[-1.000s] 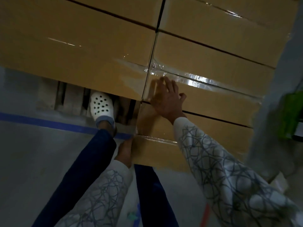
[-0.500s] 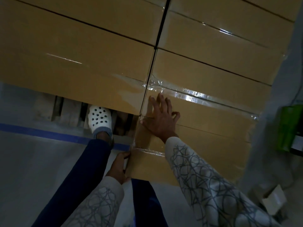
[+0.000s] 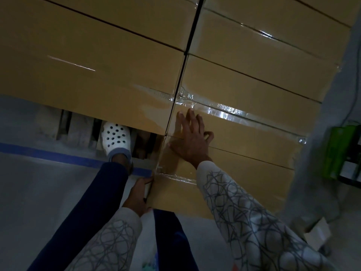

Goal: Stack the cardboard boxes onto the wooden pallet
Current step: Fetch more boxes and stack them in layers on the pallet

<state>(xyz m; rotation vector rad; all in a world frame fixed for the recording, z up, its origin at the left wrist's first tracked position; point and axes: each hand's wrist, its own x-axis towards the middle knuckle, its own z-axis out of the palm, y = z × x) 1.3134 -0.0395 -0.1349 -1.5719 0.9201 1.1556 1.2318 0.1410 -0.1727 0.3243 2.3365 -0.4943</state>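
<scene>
Right hand (image 3: 192,141), now lower in frame, lies flat on cardboard box (image 3: 244,173); left hand (image 3: 138,194) grips its corner; push squarely.

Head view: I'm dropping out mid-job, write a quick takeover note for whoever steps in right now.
Left hand grips the left corner edge of the near box. Right hand lies flat, fingers straight, against it. The box sits low at the right end of the stacked boxes on the wooden pallet, seemingly jutting out toward the person. Done: several tiers stacked. Left: probably push this box home; further boxes are out of view.
</scene>
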